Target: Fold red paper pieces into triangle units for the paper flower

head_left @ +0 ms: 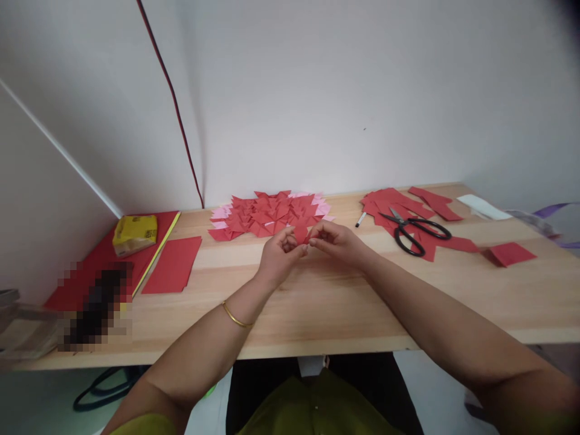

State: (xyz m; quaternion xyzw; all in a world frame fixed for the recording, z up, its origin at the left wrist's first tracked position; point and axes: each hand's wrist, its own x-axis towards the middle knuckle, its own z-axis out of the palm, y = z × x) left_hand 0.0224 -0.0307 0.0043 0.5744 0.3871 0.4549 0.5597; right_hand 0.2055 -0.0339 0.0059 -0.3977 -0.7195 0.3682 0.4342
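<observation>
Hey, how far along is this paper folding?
Done: a pile of folded triangles lies by the wall. In hand: the left hand and right hand pinch one small red piece between them. Left: cut red strips under the scissors and a flat red sheet look unfolded.

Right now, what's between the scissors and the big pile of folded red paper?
A small white marker lies between them, seen in the head view.
</observation>
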